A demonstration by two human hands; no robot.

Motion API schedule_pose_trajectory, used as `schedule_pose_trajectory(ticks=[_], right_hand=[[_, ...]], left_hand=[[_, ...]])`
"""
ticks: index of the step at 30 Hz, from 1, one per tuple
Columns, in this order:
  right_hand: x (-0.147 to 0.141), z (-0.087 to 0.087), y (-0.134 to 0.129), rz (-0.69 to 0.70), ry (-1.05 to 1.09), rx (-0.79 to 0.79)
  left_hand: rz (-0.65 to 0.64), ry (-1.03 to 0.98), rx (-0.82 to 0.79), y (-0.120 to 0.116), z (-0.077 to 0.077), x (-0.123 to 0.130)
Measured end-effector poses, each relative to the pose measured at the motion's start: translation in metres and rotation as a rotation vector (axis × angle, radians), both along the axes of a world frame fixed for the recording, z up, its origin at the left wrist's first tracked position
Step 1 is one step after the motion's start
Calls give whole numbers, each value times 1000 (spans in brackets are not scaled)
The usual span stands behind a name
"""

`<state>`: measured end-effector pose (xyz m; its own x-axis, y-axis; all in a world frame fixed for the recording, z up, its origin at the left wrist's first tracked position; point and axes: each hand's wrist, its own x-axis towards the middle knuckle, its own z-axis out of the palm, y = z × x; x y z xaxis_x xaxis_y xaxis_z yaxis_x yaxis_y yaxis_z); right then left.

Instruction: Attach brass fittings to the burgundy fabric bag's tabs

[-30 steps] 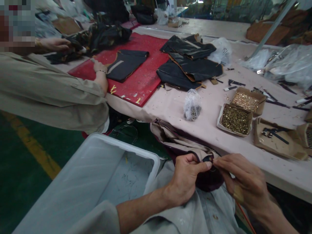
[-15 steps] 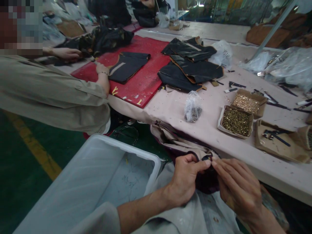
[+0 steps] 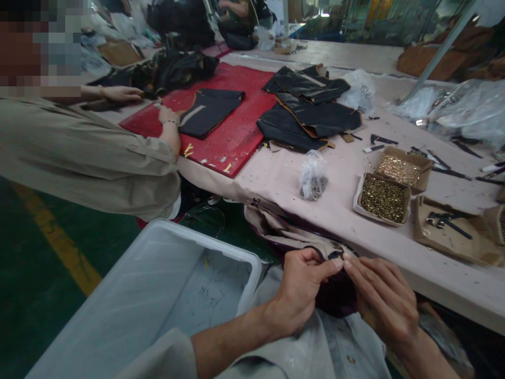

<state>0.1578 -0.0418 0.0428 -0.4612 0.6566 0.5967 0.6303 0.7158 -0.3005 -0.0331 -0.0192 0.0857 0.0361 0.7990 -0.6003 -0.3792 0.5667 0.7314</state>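
A dark maroon bag (image 3: 335, 295) with a beige lining lies over my lap, against the table's front edge. My left hand (image 3: 302, 287) pinches its dark edge between thumb and fingers. Just to the right, my right hand (image 3: 384, 295) has its fingertips pressed together on the same spot, almost touching the left thumb. A small dark piece shows between the fingertips; its details are too small to make out.
On the pink table (image 3: 276, 184) are a red board (image 3: 244, 137), black leather pieces (image 3: 315, 118), a plastic bag (image 3: 313, 179) and boxes of metal parts (image 3: 382, 197). A white bin (image 3: 130, 284) stands at left, beside another person's hand (image 3: 169, 118).
The view has shifted slightly, so the table's contents appear a little lower. My hands keep nearly the same hold on the bag. The other person's far hand has moved slightly right.
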Motion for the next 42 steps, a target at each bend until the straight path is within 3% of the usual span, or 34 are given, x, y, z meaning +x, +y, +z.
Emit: schedule_pose_trajectory(ticks=[4, 7, 10, 12, 14, 16, 19, 23, 27, 32, 42], right_hand=[[0, 8, 10, 10, 206, -102], [0, 13, 18, -55, 340, -304], [3, 12, 24, -135, 414, -537], [6, 10, 28, -203, 489, -665], [7, 9, 32, -241, 584, -822], [7, 8, 37, -218, 690, -996], [7, 9, 43, -168, 840, -1180], [7, 11, 46, -165, 916, -1293], [10, 7, 46, -197, 929, -1326], [11, -5, 43, -183, 1031, -1374], [5, -8, 35, -225, 981, -1295]], left_hand=[[-96, -78, 55, 2, 2, -8], [-232, -90, 116, 4, 3, -15], [-333, 267, 283, 7, 3, -16], [-287, 594, 491, 13, 2, -16], [-265, 750, 738, 23, 0, -17], [-361, 673, 949, 34, -3, -18], [-519, 444, 1062, 47, -7, -21], [-463, 376, 1007, 52, -13, -15], [-427, 411, 685, 51, -23, -2], [-376, 246, 393, 53, -37, 8], [-289, 295, 259, 51, -47, 17]])
